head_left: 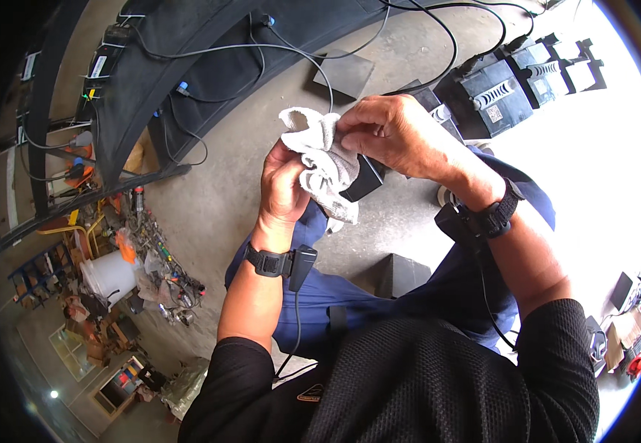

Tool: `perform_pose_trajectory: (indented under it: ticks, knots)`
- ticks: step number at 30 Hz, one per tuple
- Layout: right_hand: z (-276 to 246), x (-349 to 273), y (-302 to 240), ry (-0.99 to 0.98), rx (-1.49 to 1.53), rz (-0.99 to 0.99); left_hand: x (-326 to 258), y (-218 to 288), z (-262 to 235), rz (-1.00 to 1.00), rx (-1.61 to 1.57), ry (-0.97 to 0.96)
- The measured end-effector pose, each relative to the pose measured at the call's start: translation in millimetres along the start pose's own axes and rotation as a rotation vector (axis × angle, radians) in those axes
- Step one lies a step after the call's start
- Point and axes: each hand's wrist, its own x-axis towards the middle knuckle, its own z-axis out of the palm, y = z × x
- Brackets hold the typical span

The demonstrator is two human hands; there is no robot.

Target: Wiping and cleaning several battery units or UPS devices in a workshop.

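Bunched up in front of me is a white cloth [320, 164] with greyish patches, gripped from its left side by my left hand [283, 184]. At its upper right edge, the fingers of my right hand [401, 136] are closed in a pinch on the cloth. A thin dark cable [325, 80] comes down from above and passes out of sight at the top of the cloth; whether it runs inside the folds I cannot tell. Behind the cloth, partly hidden, is a black box-shaped object [366, 179]. Both wrists carry black straps with small wired devices.
A large dark curved frame [209, 81] with cables spans the upper left. Black box units with handles [498, 96] stand upper right. A flat dark block [344, 75] and another block [403, 275] lie on the concrete floor. A white bucket [110, 277] sits among clutter at left.
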Motion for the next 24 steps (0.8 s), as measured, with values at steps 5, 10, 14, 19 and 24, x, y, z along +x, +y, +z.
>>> perform_pose_trajectory:
  ticks: [5,10,14,19,24]
  knots:
    - [2,0,8,-0.016,-0.131,-0.085,-1,-2,-1,0.008,0.072,-0.084]
    - [0,-2,8,-0.040,-0.111,-0.033,-3,2,3,0.015,0.193,-0.164]
    - [-1,-2,8,-0.034,-0.087,-0.051,-4,1,4,0.010,0.164,-0.150]
    - [-6,-2,4,-0.028,-0.037,-0.018,-2,2,-5,0.000,0.079,-0.101]
    - [-10,-3,1,0.005,0.052,0.042,4,-2,-17,0.014,0.006,-0.059]
